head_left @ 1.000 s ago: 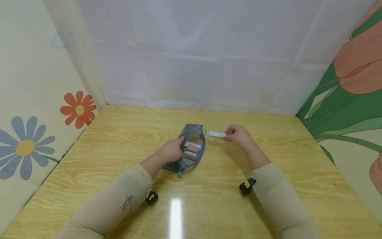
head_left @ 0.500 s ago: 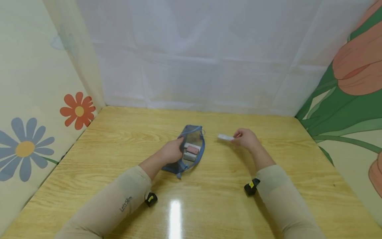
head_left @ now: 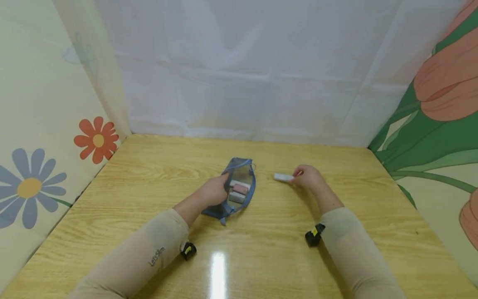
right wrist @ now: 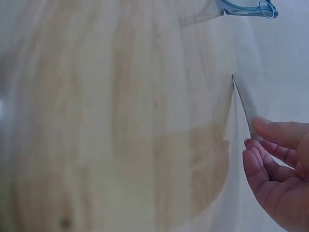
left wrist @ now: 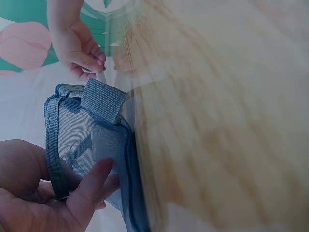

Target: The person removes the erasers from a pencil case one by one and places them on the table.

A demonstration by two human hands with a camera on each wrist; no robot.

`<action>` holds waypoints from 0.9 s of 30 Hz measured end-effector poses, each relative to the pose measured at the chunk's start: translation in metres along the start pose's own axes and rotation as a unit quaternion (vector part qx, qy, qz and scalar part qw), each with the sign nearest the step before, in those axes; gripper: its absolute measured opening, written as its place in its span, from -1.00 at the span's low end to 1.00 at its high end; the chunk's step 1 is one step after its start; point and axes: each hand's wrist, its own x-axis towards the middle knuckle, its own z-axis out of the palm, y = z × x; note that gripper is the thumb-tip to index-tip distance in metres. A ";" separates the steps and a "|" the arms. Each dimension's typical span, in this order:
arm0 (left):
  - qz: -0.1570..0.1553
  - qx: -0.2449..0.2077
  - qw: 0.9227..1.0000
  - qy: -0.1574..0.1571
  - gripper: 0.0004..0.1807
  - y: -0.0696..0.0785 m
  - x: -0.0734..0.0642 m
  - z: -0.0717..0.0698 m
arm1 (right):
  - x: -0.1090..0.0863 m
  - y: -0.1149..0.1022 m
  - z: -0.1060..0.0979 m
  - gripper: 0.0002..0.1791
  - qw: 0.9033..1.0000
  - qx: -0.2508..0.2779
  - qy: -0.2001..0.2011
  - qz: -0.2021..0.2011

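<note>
Blue mesh pouch [head_left: 242, 171] at centre frame, on the yellow wood-grain worktop [head_left: 261, 253], the person's left hand [head_left: 214, 190] gripping its side; a small pink block [head_left: 240, 189] shows inside. Right of centre, their right hand [head_left: 308, 178] pinches a slim white bar [head_left: 282, 177].

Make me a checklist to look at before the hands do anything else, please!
1. Left hand gripping the bag: ok.
2. Bag's mouth held open: ok, you can see inside.
3. Pink block in the bag: ok.
4. Right hand pinching the white bar: ok, by one end.
5. Bar apart from the bag: ok, there's a gap.
6. Bar touching the table: cannot tell.
</note>
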 end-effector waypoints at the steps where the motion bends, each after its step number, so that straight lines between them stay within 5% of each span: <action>1: -0.001 0.000 1.000 0.000 -0.20 0.000 0.000 0.000 | 0.000 0.001 0.000 -0.75 1.000 -0.002 0.000 0.001; 27: -0.004 -0.002 1.000 -0.004 -0.21 -0.003 0.002 0.003 | 0.002 0.005 0.003 -0.75 0.999 0.008 -0.026 0.022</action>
